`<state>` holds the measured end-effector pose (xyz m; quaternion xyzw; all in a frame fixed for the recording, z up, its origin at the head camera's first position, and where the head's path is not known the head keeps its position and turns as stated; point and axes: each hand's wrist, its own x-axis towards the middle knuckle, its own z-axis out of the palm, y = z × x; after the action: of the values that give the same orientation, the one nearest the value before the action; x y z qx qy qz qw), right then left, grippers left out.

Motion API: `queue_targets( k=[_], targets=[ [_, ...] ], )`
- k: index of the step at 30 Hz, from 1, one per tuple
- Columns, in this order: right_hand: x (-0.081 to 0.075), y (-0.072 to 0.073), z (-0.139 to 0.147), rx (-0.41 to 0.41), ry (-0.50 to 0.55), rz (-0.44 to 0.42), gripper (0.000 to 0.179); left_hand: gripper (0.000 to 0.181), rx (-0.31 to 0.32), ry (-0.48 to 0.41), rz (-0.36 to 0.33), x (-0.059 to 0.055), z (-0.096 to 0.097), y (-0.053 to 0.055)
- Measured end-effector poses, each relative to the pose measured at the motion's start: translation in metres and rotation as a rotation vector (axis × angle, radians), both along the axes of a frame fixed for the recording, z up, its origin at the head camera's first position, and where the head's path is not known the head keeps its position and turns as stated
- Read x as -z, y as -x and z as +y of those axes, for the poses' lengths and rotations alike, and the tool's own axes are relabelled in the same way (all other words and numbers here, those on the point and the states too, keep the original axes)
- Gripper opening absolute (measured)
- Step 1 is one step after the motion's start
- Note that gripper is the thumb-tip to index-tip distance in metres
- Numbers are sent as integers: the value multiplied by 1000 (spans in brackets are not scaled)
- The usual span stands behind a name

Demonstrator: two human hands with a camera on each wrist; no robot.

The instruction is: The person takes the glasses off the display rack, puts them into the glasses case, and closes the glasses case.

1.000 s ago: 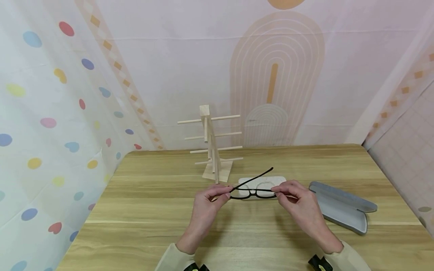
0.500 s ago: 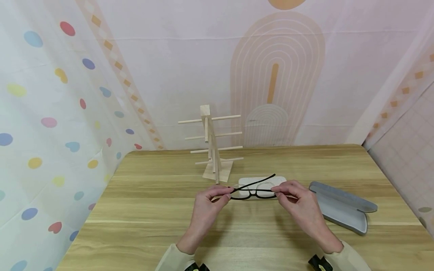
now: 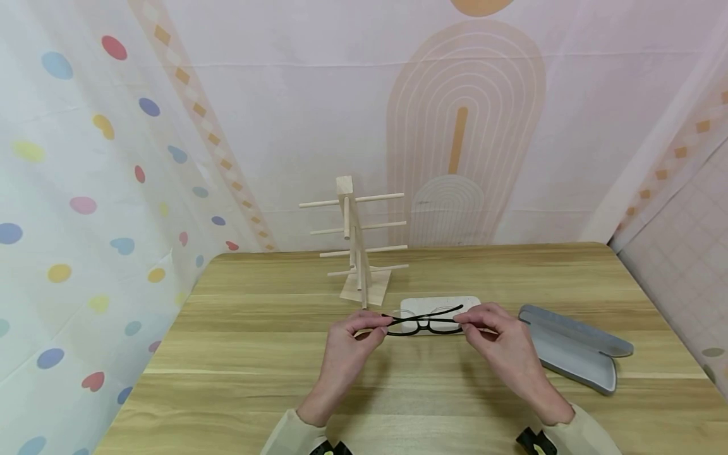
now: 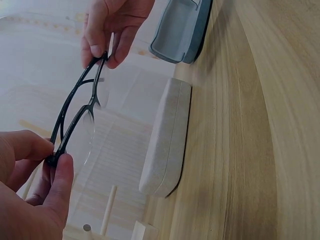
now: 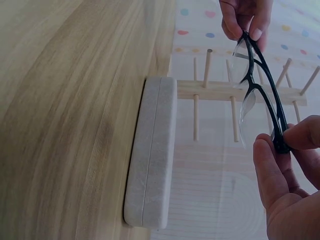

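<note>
A pair of black-framed glasses (image 3: 424, 327) is held up over the table between both hands, its two temples folded in across the lenses. My left hand (image 3: 351, 344) pinches one end of the frame near the hinge, thumb against fingertips. At the other end, my right hand (image 3: 503, 344) pinches the opposite hinge corner in the same way. Both wrist views show the glasses (image 4: 91, 102) well above a closed, pale, marbled glasses case (image 5: 152, 155), which lies on the table beyond them. In the head view the glasses overlap that case.
An open grey glasses case (image 3: 574, 351) lies to the right, beside my right hand. Behind the left hand stands a wooden peg rack (image 3: 354, 234) with bare pegs. The wooden table (image 3: 239, 354) ends at a patterned curtain (image 3: 307, 114).
The temple that stuck up at an angle has swung down and now lies folded across the frame. Both hands have stayed nearly in place.
</note>
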<state>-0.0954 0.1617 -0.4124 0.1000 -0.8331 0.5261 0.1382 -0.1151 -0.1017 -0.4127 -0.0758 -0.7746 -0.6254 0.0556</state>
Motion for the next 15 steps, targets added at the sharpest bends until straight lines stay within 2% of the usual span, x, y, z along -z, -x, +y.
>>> queue_targets(
  k=[10,15],
  targets=[
    [1,-2,4,-5,12,-4,24,20,17,10,4,3,3,2],
    [0,-4,7,3,38,-23,18,15,18,-33,-20,3,5,3]
  ],
)
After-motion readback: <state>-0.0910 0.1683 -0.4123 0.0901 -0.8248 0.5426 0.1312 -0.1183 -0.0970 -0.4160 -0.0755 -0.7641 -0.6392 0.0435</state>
